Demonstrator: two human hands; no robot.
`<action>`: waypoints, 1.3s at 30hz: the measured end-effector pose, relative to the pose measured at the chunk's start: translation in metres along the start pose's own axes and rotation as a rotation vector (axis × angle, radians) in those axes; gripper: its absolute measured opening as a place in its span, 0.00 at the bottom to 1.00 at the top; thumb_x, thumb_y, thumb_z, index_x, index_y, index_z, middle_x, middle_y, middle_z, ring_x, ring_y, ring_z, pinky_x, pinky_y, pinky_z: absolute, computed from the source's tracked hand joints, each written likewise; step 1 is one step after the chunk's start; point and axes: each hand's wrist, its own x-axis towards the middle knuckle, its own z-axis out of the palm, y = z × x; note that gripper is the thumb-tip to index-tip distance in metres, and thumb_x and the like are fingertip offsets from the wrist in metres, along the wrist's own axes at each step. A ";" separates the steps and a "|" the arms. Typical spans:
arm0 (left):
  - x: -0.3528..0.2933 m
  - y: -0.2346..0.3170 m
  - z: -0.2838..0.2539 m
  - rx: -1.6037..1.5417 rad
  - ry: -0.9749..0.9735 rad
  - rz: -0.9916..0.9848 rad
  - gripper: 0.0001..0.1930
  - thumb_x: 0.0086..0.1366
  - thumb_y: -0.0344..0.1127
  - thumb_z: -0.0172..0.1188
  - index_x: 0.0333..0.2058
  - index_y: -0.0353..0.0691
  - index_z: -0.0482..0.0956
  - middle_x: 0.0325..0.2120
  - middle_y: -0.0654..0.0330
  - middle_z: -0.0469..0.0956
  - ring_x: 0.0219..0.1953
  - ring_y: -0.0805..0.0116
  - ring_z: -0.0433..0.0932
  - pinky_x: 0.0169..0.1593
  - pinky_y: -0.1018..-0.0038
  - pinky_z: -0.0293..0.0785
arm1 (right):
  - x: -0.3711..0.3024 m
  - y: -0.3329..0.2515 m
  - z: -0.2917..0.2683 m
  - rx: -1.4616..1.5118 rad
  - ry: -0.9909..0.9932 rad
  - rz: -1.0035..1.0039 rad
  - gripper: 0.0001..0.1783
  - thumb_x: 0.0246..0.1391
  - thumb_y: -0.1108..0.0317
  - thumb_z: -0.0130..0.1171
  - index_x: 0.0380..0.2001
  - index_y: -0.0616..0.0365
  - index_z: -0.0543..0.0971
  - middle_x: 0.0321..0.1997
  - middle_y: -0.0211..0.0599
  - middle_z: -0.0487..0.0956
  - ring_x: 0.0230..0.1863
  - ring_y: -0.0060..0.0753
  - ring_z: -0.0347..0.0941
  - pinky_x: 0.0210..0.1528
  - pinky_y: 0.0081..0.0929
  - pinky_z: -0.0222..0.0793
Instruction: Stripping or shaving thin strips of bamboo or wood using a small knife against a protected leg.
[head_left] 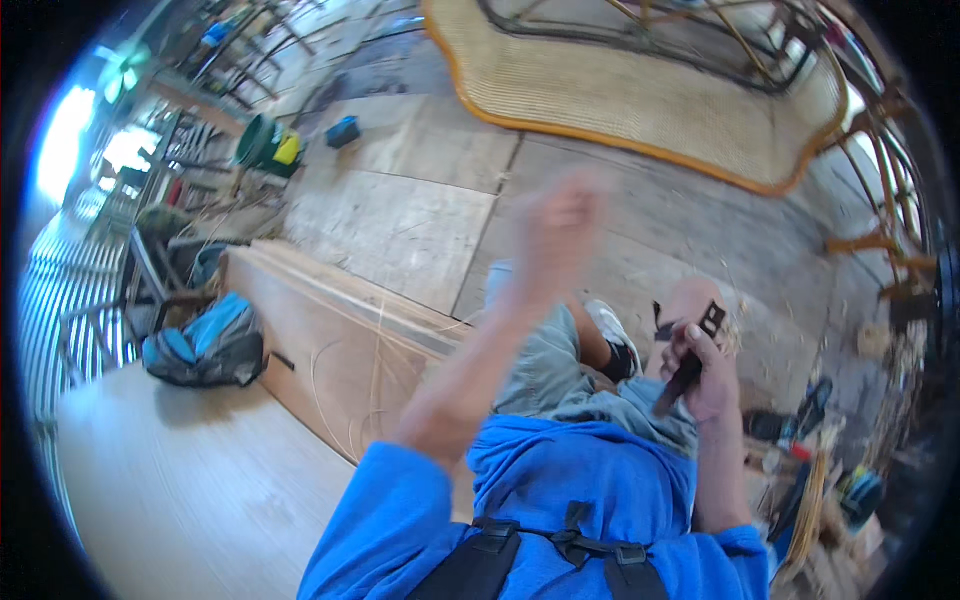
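My left hand is raised out in front of me above the wooden floor, smeared by motion. Its fingers are too blurred to read, and I cannot make out anything in it. Close to my bare right knee, my right hand is closed round a dark narrow tool, thumb on top. The tool's kind is not clear, since the fingers cover much of it. A black strap with a buckle-like piece lies against the knee just beyond that hand.
Ahead lies a woven panel with a curved orange-brown rim. A long wooden box stands at my left, with a grey-blue backpack beside it. A green bucket and small blue container sit farther off. Cane strips lie at right.
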 end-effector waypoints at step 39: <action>-0.080 -0.065 -0.164 1.014 -0.534 -0.370 0.14 0.60 0.42 0.45 0.31 0.40 0.75 0.29 0.50 0.78 0.33 0.50 0.77 0.36 0.58 0.73 | 0.058 -0.100 -0.163 0.361 0.357 -0.517 0.06 0.51 0.63 0.54 0.26 0.52 0.74 0.25 0.30 0.72 0.26 0.25 0.67 0.24 0.24 0.63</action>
